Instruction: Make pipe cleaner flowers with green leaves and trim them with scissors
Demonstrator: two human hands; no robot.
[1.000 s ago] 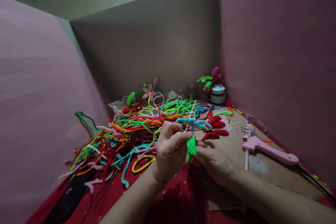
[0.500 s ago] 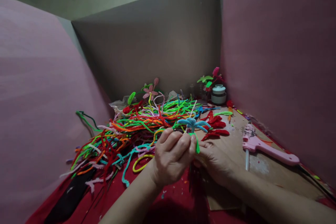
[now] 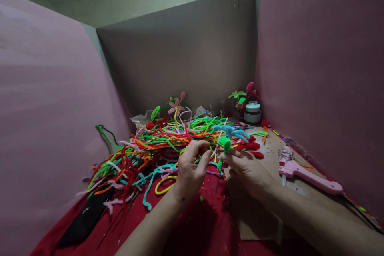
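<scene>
My right hand [image 3: 244, 170] pinches a pipe-cleaner flower just below its head. Drooping blue petals [image 3: 231, 131] top the flower, and a bright green fuzzy strip [image 3: 224, 144] wraps round beneath them. A thin dark stem [image 3: 217, 184] runs down below the fingers. Left of the flower, my left hand [image 3: 192, 168] is off it, with thumb and forefinger tips slightly apart and nothing visible between them. Its other fingers are curled and partly hidden. Behind both hands lies a tangled heap of coloured pipe cleaners [image 3: 168, 136].
A pink glue gun [image 3: 312, 178] lies on the cardboard [image 3: 258, 224] at right. Red fuzzy petals [image 3: 250, 146] sit behind my right hand. Farther back stand a small jar [image 3: 252, 113] and a pink flower [image 3: 176, 106]. A black piece [image 3: 85, 218] rests on the red cloth [image 3: 192, 232].
My left hand has let go of the green strip and drawn slightly away to the left. The right hand still pinches the flower, whose head has shifted up and right.
</scene>
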